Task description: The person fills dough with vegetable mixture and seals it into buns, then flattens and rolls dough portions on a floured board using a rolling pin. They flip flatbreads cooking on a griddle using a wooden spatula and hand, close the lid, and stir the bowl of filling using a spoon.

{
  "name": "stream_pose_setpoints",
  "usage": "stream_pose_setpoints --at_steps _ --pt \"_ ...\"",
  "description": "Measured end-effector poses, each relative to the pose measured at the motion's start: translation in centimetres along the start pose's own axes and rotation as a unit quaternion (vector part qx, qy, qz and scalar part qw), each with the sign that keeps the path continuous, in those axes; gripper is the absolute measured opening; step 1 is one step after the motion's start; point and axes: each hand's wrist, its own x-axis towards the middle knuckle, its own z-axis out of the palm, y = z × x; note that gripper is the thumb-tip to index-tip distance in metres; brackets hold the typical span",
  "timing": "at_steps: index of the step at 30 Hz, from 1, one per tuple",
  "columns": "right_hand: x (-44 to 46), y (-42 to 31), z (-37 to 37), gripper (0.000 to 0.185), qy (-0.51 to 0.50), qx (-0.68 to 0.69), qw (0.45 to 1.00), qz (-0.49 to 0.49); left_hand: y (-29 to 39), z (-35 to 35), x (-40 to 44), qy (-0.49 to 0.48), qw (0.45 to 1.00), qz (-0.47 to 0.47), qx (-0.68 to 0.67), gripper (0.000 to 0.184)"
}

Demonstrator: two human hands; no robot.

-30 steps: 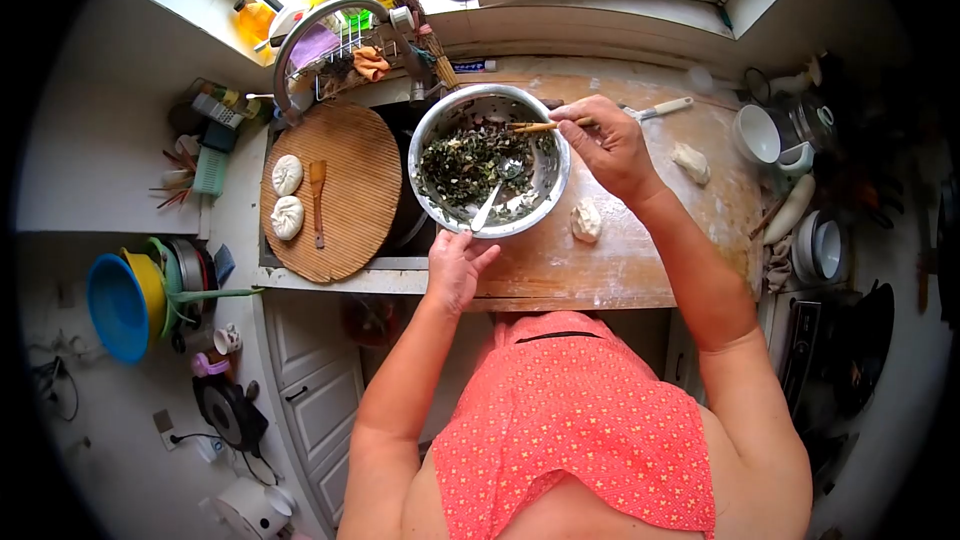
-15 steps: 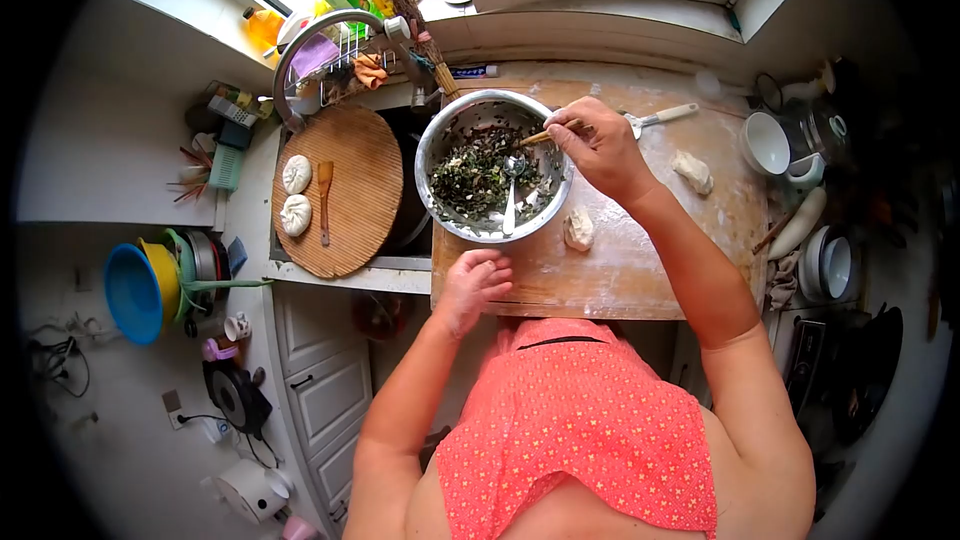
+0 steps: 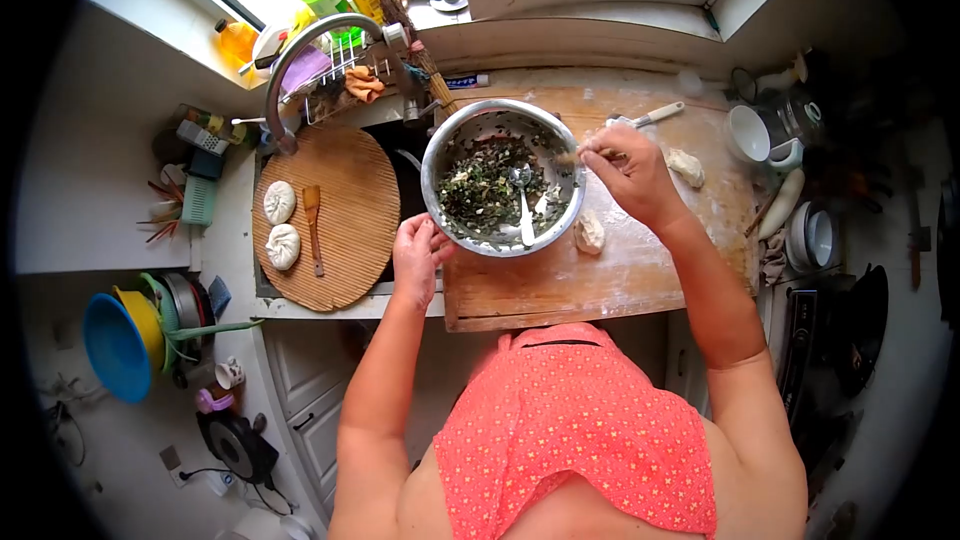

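Note:
A metal mixing bowl (image 3: 432,190) holds chopped dark-green filling (image 3: 485,180), with a white-handled spoon (image 3: 526,215) resting in it. My left hand (image 3: 417,258) is at the bowl's lower-left side, its curled fingers against the outer wall near the rim. Over the bowl's right rim, my right hand (image 3: 632,175) is closed in a pinch on chopsticks (image 3: 572,156), which are smeared by motion. One lump of dough (image 3: 589,233) lies just right of the bowl; a second dough lump (image 3: 685,168) is farther right, beyond my right hand.
The floured wooden board (image 3: 520,295) lies under the bowl. To the left, a round wooden lid (image 3: 355,210) carries two pleated buns (image 3: 281,225) and a wooden spatula (image 3: 314,230). A faucet (image 3: 290,80) arches behind. White bowls (image 3: 748,133) stand at right.
My left hand has moved left and up, from in front of the bowl to its side. My right hand has drawn slightly right and down, bringing the chopsticks toward the rim. The view has shifted.

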Motion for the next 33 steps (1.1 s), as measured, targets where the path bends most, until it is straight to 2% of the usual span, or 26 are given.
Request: stream_pose_setpoints --at_steps 2,3,4,6,7,8,10,18,21,26,28,29,32,33 --pt "-0.4 0.0 0.5 0.008 0.060 0.081 0.995 -0.001 -0.4 -0.2 1.3 -0.013 1.000 0.003 0.001 0.024" --pt "-0.4 -0.1 0.6 0.007 0.084 0.035 0.994 -0.060 -0.7 -0.3 1.7 -0.029 1.000 0.004 0.002 0.024" --pt "-0.7 -0.2 0.8 0.007 0.081 0.034 0.994 -0.061 -0.8 -0.2 2.0 -0.044 0.999 0.005 0.004 0.024" --pt "-1.7 -0.5 1.0 0.007 0.031 -0.001 0.999 0.017 -1.1 -0.3 2.9 -0.052 0.999 0.008 0.014 0.020" --pt "-2.2 0.1 1.5 0.008 0.037 0.054 0.997 0.048 -1.4 -0.6 3.7 -0.056 0.997 0.016 0.058 0.017" --pt "-2.4 0.5 1.7 0.008 0.035 0.051 0.997 0.046 -1.7 -1.0 4.6 -0.060 0.993 0.024 0.100 0.014" --pt "-2.9 0.7 2.0 0.009 0.082 0.137 0.986 0.046 -1.5 -0.9 4.6 -0.069 0.995 0.006 0.071 0.011" --pt "-2.6 -0.9 2.4 0.012 0.130 0.173 0.976 0.035 -0.3 0.2 1.9 -0.086 0.993 -0.063 -0.042 0.007" --pt "-2.8 -1.4 2.5 0.013 0.145 0.219 0.963 0.053 -2.3 -0.8 1.1 -0.080 0.993 -0.073 -0.052 0.021" --pt "-2.7 -2.1 2.3 0.016 0.150 0.297 0.937 0.105 -2.7 -1.2 -0.9 -0.068 0.992 -0.086 -0.069 0.022" --pt "-3.2 0.3 2.5 0.016 0.149 0.505 0.833 0.171 -2.8 -1.5 -1.0 -0.072 0.990 -0.094 -0.073 0.023" --pt "-3.8 2.9 2.8 0.014 0.156 0.553 0.790 0.212 -2.9 -1.6 -0.9 -0.075 0.990 -0.094 -0.071 0.023" --pt "-5.9 7.0 4.3 0.009 0.247 0.491 0.762 0.343 -3.0 -1.4 -0.8 -0.072 0.990 -0.091 -0.075 0.024" --pt "-6.3 7.2 4.4 0.008 0.264 0.517 0.736 0.347 -2.5 -1.1 -1.1 -0.061 0.990 -0.092 -0.085 0.019"
